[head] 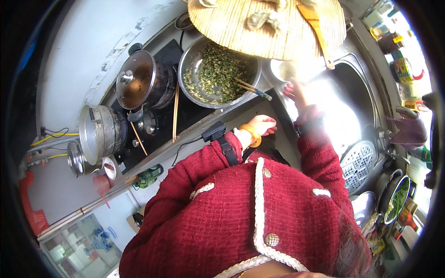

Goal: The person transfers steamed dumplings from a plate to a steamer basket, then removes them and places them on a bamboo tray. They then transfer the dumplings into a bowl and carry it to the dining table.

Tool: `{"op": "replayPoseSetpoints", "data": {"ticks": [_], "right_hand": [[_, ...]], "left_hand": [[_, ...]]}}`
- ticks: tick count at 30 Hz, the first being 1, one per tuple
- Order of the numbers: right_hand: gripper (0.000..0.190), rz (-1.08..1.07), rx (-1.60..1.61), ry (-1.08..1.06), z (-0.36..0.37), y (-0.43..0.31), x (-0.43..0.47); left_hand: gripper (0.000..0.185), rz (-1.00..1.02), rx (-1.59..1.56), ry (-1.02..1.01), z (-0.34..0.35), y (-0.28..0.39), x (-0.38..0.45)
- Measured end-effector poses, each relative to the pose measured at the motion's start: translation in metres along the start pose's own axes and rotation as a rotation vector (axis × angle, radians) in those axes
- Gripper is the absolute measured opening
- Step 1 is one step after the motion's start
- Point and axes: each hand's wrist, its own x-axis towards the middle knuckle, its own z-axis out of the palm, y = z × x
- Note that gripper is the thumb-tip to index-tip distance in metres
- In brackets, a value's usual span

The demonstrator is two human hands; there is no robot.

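My left hand (pixel 262 125), with an amber-coloured bangle (pixel 255 135) at the wrist, hangs over the gap before the counter. Its fingers are loosely bent, and nothing shows in them. My right hand (pixel 296 92) is raised just below a small white bowl (pixel 280 70), fingers apart and without a visible object; glare blurs whether it touches the rim. To the left is a large steel basin (pixel 194 95) of chopped green filling (pixel 219 71), with patterned chopsticks (pixel 255 91) resting in it. Above lies a round reed tray (pixel 226 29) bearing dumplings (pixel 266 21) and a wooden spatula (pixel 318 29).
A lidded pot (pixel 137 81) and an aluminium pot (pixel 100 133) stand on the gas stove at left. Long chopsticks (pixel 176 114) lie beside them. A steel sink (pixel 354 80) and a perforated steamer plate (pixel 359 166) are at right, below a sill of jars (pixel 389 43).
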Motion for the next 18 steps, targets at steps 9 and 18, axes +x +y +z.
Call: {"op": "replayPoseSetpoints", "data": {"ticks": [9, 18], "right_hand": [[0.034, -0.177, -0.290, -0.267, -0.018, 0.037, 0.077], [0.012, -0.101, -0.053, -0.172, -0.034, -0.002, -0.011]], "left_hand": [[0.025, 0.091, -0.002, -0.026, -0.012, -0.006, -0.016], [0.017, 0.413, 0.023, -0.005, -0.016, 0.032, -0.068]]}}
